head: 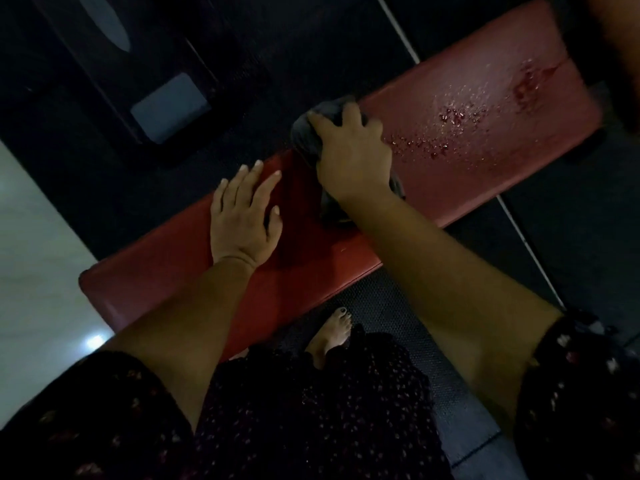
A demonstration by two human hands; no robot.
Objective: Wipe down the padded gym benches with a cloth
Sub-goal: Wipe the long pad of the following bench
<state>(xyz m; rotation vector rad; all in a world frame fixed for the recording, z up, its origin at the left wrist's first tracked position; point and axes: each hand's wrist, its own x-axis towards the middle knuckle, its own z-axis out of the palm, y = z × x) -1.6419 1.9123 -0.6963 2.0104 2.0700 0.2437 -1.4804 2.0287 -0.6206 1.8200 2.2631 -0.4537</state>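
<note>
Partly wet red bench [156,282], dark floor [329,46]

Bench [491,157] open beyond cloth [306,135], left hand [242,220] blocks other side; far end possibly obstructed

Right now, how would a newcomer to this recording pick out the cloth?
Find the long red padded bench crossing the frame diagonally. Near its middle, the right hand grips a bunched dark grey cloth. It is the only dark, crumpled thing on the red pad, between the flat left hand and the wet droplets.
</note>
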